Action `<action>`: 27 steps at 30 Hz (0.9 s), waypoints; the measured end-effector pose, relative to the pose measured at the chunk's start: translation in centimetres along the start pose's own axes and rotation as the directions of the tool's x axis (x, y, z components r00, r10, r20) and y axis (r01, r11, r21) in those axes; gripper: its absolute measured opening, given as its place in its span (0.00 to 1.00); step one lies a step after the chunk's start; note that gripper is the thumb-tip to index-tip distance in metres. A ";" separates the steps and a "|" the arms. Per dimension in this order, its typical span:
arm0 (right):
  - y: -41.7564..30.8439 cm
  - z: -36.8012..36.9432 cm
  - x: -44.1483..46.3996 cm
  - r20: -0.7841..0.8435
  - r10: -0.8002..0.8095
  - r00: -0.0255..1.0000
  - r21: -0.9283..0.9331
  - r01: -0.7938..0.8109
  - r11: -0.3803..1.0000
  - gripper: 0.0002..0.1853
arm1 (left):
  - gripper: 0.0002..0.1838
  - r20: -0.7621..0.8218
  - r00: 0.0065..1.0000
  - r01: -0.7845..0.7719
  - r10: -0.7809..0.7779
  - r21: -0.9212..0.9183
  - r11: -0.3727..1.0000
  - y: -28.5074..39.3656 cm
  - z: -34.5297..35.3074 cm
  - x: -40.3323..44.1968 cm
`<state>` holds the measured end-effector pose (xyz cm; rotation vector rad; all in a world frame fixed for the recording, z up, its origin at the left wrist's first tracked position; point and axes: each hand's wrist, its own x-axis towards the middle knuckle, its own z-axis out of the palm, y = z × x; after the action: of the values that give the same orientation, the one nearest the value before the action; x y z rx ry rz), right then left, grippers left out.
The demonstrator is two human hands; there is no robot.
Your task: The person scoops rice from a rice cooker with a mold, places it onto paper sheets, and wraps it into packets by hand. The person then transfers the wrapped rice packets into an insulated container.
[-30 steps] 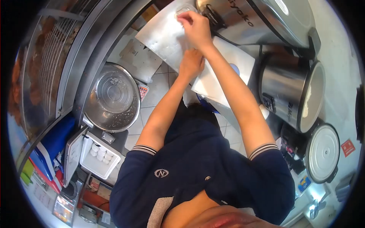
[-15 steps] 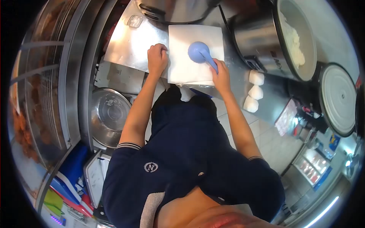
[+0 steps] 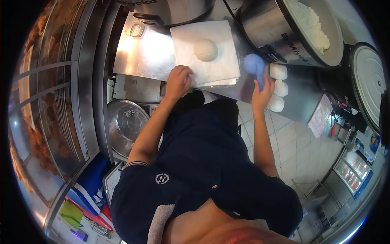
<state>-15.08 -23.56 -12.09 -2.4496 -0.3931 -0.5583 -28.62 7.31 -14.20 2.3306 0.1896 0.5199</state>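
Observation:
A round mound of rice (image 3: 206, 50) sits on a stack of white wrapping paper (image 3: 221, 73). My right hand (image 3: 263, 93) is closed around the handle of a blue rice scoop (image 3: 254, 65), held to the right of the paper beside white wrapped bundles. The scoop's round bowl points away from me, and its inside is hidden. At the lower left edge of the paper, my left hand (image 3: 178, 83) has its fingers curled in. Whether they pinch the paper's edge cannot be made out.
Three white wrapped bundles (image 3: 280, 88) line the steel counter at the right. Behind them an open rice cooker (image 3: 280, 36) holds rice, with a lidded pot (image 3: 367, 81) farther right. Another cooker (image 3: 170, 12) stands at the back. A metal bowl (image 3: 128, 126) is lower left, beside a glass display case (image 3: 48, 118).
My right hand has moved the scoop off the paper to the right, and the rice mound now shows where the scoop was. My left hand has come to the paper's lower left edge.

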 end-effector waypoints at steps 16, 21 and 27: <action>-5.3 10.0 3.4 0.524 -0.458 0.718 0.454 0.219 0.864 0.07 | 0.22 0.091 0.996 -0.047 0.018 0.323 0.945 3.3 1.0 1.0; -6.0 8.2 4.5 0.571 -0.421 0.705 0.505 0.103 0.857 0.05 | 0.14 0.037 0.999 -0.005 -0.007 0.299 0.954 2.2 -0.2 1.3; -3.6 5.8 5.9 0.149 -0.288 0.946 0.276 0.240 0.931 0.10 | 0.11 0.006 0.898 0.407 -0.440 -0.389 0.826 -1.2 0.5 3.5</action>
<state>-9.67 -16.37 -11.83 -2.2180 -0.8316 -0.3593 -25.19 8.87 -14.21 1.8094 0.5820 0.3869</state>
